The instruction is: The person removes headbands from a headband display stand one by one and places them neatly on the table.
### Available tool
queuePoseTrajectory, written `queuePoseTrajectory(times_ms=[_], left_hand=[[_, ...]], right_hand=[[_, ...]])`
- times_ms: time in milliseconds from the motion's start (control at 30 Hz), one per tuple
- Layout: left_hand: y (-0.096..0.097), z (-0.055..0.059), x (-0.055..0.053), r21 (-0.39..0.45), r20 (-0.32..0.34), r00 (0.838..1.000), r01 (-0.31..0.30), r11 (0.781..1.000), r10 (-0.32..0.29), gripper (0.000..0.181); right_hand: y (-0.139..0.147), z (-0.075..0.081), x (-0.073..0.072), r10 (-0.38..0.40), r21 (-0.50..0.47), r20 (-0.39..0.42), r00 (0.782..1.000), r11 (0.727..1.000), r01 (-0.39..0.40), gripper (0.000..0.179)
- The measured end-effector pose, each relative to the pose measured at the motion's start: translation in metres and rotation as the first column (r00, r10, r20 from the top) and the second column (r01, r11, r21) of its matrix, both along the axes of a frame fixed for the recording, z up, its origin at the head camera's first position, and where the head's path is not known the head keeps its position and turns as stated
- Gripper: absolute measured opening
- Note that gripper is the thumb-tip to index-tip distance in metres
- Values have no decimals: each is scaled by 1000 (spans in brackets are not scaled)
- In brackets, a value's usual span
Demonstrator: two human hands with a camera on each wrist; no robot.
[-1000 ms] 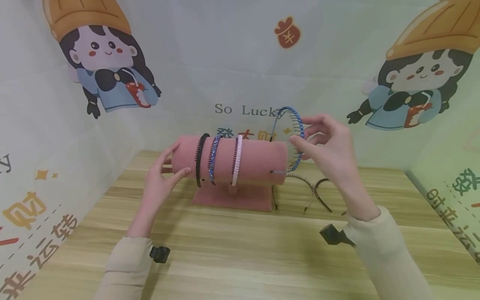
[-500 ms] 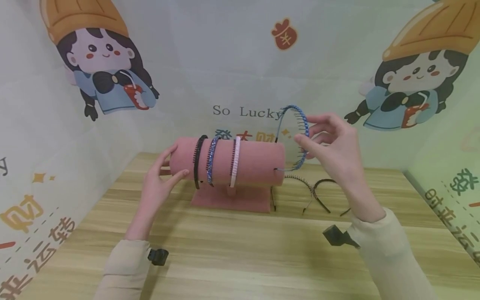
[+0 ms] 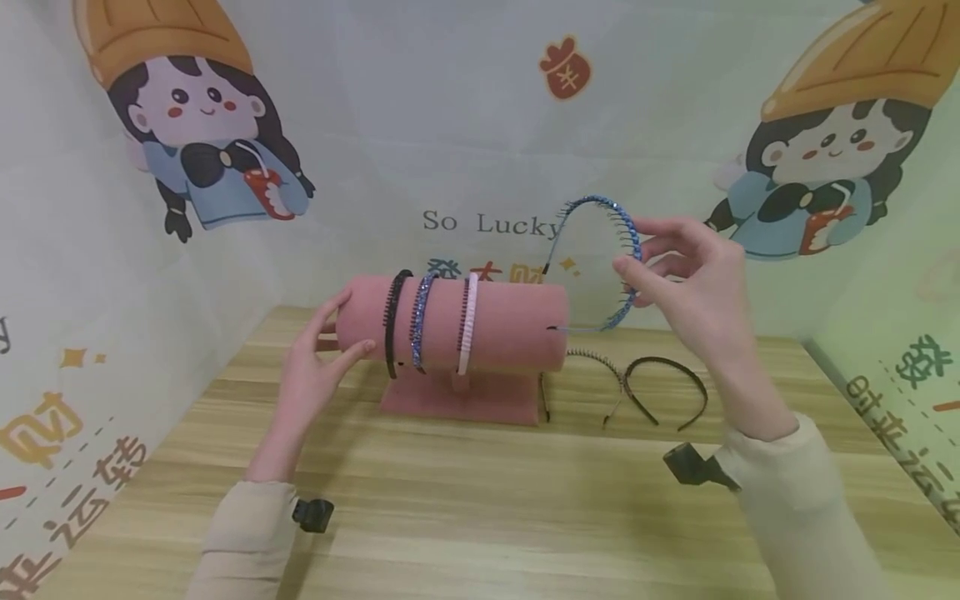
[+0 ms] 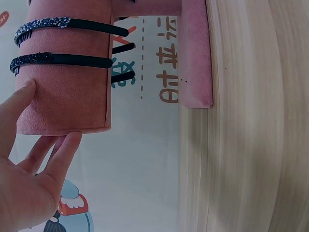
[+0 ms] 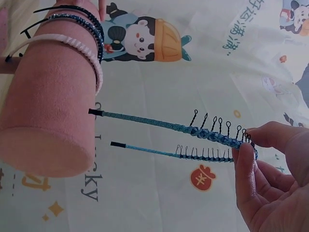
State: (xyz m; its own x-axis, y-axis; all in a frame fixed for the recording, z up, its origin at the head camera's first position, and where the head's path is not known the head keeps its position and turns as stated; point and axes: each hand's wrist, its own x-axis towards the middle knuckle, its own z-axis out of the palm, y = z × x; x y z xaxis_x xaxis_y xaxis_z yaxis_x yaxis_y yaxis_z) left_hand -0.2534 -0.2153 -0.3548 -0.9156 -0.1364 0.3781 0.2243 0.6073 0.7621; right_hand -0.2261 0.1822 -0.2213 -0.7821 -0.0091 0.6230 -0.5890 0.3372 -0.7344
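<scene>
My right hand [image 3: 693, 275] pinches a blue toothed headband [image 3: 613, 210] near the middle of its arch. In the right wrist view, the headband's two black-tipped ends point at the pink headband stand [image 5: 48, 106]; one tip overlaps the right end of the roll in the head view. At the other end my left hand [image 3: 311, 362] grips the roll, thumb in front and fingers against the end face. Around the roll sit a black headband [image 3: 391, 325], a blue glittery headband [image 3: 418, 321] and a pale pink headband [image 3: 470, 321]. Bare plush lies right of the pink one.
Behind and right of the stand's base [image 3: 461, 402], a thin toothed headband [image 3: 600, 358] and a black headband [image 3: 703, 387] lie on the wooden table [image 3: 465, 500]. A printed backdrop [image 3: 375, 125] closes off the back and sides.
My right hand has moved right and slightly up with the blue headband, drawing it farther from the roll. The left hand keeps its hold; the black headband on the table shows more.
</scene>
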Motion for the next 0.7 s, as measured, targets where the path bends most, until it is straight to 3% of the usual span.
queuePoseTrajectory(times_ms=[300, 700], left_hand=[[-3, 0, -3, -6, -10, 1000, 10, 1000, -11, 71], [-2, 0, -1, -3, 4, 1000, 9, 1000, -9, 72]], right_hand=[[17, 9, 0, -9, 41, 23, 1000, 999, 8, 34], [39, 17, -6, -8, 174, 94, 996, 985, -9, 38]])
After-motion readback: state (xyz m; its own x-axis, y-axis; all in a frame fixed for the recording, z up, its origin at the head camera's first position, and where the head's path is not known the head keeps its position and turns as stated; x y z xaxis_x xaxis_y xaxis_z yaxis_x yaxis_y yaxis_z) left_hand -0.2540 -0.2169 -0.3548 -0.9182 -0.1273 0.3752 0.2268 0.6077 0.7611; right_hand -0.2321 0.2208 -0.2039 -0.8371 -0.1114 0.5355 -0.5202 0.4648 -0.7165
